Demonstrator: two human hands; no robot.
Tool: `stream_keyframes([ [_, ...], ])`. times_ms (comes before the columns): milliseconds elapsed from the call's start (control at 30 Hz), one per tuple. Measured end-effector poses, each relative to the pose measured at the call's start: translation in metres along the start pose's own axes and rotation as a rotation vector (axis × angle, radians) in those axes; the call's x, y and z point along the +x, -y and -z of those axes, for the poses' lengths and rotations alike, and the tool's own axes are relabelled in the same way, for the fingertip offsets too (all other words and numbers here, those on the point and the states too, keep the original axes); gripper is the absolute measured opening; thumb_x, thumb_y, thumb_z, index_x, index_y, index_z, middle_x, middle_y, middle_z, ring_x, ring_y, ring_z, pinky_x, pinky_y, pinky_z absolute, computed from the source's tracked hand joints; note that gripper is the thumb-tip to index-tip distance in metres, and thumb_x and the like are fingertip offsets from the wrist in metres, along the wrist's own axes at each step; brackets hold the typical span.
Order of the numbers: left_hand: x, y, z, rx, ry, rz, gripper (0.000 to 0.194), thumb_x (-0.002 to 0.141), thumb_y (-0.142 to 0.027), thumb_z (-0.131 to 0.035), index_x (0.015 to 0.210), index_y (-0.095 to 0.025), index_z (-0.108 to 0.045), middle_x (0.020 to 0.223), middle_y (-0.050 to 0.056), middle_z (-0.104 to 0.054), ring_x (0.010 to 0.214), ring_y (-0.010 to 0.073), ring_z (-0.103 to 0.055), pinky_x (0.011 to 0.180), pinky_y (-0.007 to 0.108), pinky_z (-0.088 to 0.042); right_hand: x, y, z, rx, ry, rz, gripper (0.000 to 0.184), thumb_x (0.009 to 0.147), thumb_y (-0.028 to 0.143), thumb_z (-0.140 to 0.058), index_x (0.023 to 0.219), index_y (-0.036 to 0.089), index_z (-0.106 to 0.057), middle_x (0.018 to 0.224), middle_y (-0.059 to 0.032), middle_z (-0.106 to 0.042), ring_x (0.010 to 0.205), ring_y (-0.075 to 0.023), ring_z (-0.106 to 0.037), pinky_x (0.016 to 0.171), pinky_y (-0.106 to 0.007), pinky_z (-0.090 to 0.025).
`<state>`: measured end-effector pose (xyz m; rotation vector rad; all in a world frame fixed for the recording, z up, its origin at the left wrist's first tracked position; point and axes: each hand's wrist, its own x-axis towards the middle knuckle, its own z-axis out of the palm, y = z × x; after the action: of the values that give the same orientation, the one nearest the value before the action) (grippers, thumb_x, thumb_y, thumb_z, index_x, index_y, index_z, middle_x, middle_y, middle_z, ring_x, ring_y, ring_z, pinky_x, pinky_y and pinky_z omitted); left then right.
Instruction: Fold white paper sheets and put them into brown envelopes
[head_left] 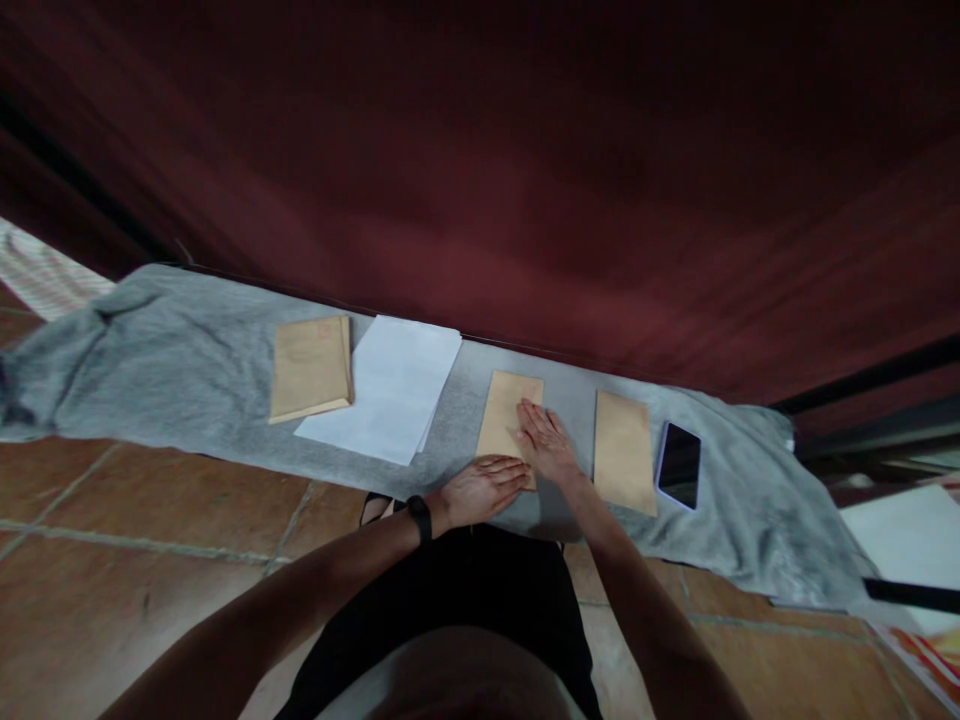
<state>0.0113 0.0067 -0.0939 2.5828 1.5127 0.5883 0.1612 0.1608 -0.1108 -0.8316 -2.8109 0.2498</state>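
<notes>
A brown paper envelope (506,405) lies on the grey cloth in front of me. My left hand (486,488) rests flat across its near end, fingers stretched out to the right and a dark band on the wrist. Flat on the envelope's right side is my right hand (547,440), its fingers pointing up and to the left. Both hands press on the paper without gripping it. Just right of them lies another brown envelope (625,452). To the left are white paper sheets (405,385), partly under a stack of brown envelopes (311,365).
Grey cloth (195,360) covers the long narrow surface, wrinkled at both ends. A phone (679,465) with a dark screen lies at the right. Dark red fabric (480,200) rises along the far edge. Tiled floor (187,510) shows on the near side.
</notes>
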Motion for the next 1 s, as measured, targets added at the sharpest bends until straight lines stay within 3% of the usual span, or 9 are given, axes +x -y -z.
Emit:
stream_keyframes([
  [533,-0.004,0.001,0.002,-0.022,-0.098,0.023,0.025,0.101,-0.023,-0.047,0.118,-0.019,-0.066,0.119,0.008,-0.072,0.120,0.0189,-0.063,0.108,0.037,-0.049,-0.048,0.016,0.008,0.052,0.028,0.141,0.055,0.105,0.029,-0.036,0.158,0.020,-0.028,0.161,-0.0094,-0.034,0.150,-0.0217,-0.032,0.123,-0.050,-0.027],
  [800,-0.023,0.006,0.005,-0.007,-0.113,0.088,0.029,0.100,-0.022,-0.052,0.126,-0.018,-0.063,0.131,0.009,-0.068,0.125,0.0190,-0.061,0.110,0.037,-0.049,-0.075,0.029,0.022,0.113,0.039,0.169,0.051,0.108,0.036,-0.032,0.157,0.025,-0.031,0.159,-0.0055,-0.039,0.147,-0.0190,-0.038,0.123,-0.046,-0.029],
  [1000,-0.033,0.009,0.009,0.011,-0.166,0.140,0.028,0.101,-0.020,-0.048,0.122,-0.019,-0.066,0.128,0.008,-0.069,0.123,0.0194,-0.063,0.109,0.040,-0.051,-0.064,0.012,0.021,0.214,0.047,0.148,0.048,0.107,0.032,-0.031,0.154,0.029,-0.037,0.154,-0.0038,-0.048,0.143,-0.0187,-0.045,0.120,-0.047,-0.036],
])
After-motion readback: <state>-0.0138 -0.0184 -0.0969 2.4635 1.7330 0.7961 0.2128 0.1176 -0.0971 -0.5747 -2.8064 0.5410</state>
